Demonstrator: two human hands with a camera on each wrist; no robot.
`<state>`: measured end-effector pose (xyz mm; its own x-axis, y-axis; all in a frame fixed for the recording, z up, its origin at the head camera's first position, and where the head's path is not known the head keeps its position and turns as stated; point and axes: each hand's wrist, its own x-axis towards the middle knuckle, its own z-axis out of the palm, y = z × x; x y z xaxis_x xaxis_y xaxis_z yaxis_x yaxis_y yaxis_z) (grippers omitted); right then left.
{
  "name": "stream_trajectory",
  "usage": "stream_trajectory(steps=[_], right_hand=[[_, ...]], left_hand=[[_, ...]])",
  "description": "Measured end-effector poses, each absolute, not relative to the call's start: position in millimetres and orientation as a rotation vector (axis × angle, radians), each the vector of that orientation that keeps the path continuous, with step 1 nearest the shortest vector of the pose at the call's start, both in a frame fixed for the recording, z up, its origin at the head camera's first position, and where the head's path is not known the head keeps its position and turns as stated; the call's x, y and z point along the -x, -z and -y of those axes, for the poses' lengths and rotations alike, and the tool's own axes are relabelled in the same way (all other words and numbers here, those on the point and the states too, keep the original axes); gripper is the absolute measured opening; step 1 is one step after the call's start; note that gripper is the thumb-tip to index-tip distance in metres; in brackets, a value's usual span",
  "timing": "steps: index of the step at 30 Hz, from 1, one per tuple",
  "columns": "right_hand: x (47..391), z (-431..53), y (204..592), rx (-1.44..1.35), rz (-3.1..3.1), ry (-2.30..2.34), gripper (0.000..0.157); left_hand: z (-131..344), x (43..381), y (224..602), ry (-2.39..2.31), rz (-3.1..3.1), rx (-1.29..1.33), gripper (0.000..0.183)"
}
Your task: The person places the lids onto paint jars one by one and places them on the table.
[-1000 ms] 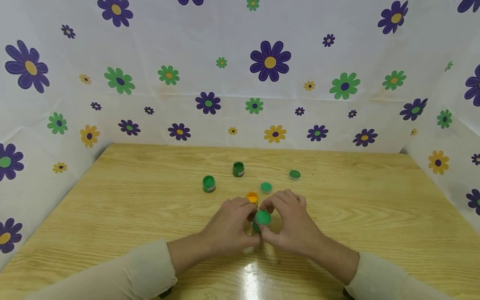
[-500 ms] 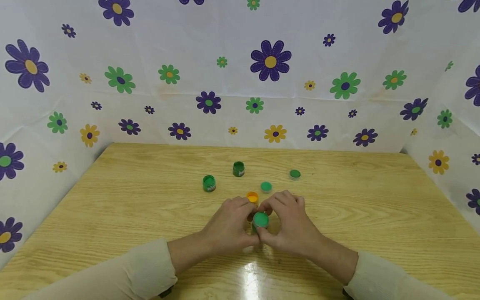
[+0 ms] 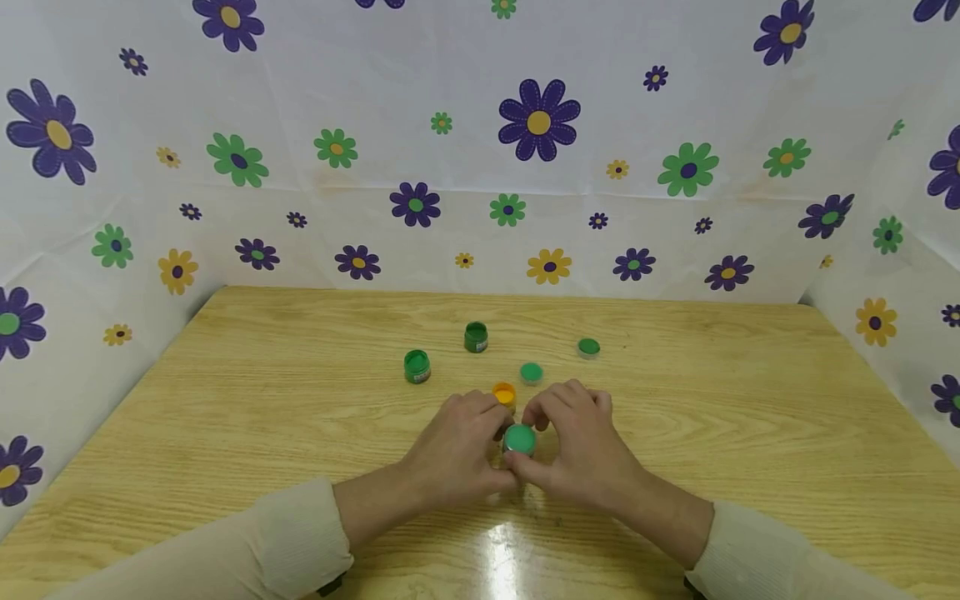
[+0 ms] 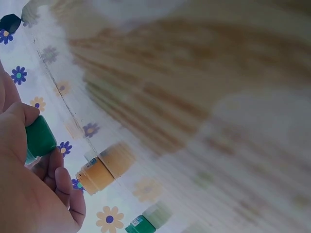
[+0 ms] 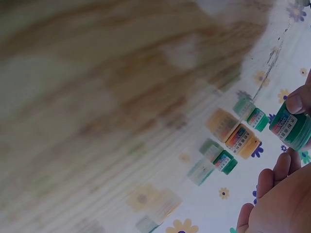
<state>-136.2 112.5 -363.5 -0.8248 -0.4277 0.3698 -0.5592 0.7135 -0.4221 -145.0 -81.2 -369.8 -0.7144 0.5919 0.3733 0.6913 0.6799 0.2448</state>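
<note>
In the head view my left hand (image 3: 461,446) grips a small green paint jar, mostly hidden there by the fingers and its lid. The jar (image 4: 41,138) shows plainly in the left wrist view, between thumb and fingers. My right hand (image 3: 585,446) pinches the green-topped lid (image 3: 520,438), which sits over the jar's mouth. Whether it is fully seated cannot be told. A printed label faces the right wrist view on the held jar (image 5: 285,125). Just behind the hands stands an uncovered orange paint jar (image 3: 505,394).
Two uncovered green paint jars, one on the left (image 3: 417,367) and one farther back (image 3: 476,337), stand on the wooden table (image 3: 262,392). Two loose green lids, a nearer one (image 3: 531,373) and a farther one (image 3: 588,347), lie right of them. A flower-patterned cloth (image 3: 450,150) walls the table's back and sides.
The lid has shifted slightly left and down over the jar and looks flatter, with my right thumb moving along. My left hand stays nearly in place around the jar.
</note>
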Motion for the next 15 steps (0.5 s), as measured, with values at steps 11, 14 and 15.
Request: stream_trajectory(steps=[11, 14, 15], right_hand=[[135.4, -111.9, 360.3, -0.706, 2.717, -0.79, 0.043], [136.0, -112.7, 360.7, -0.711, 2.719, -0.818, 0.045], [136.4, -113.1, 361.3, -0.723, 2.713, -0.827, 0.044]], left_hand=[[81.3, 146.0, 369.7, 0.484, 2.605, 1.042, 0.032], [81.8, 145.8, 368.9, 0.515, 2.639, 1.03, 0.033], [81.9, 146.0, 368.9, 0.524, 2.648, 1.028, 0.034]])
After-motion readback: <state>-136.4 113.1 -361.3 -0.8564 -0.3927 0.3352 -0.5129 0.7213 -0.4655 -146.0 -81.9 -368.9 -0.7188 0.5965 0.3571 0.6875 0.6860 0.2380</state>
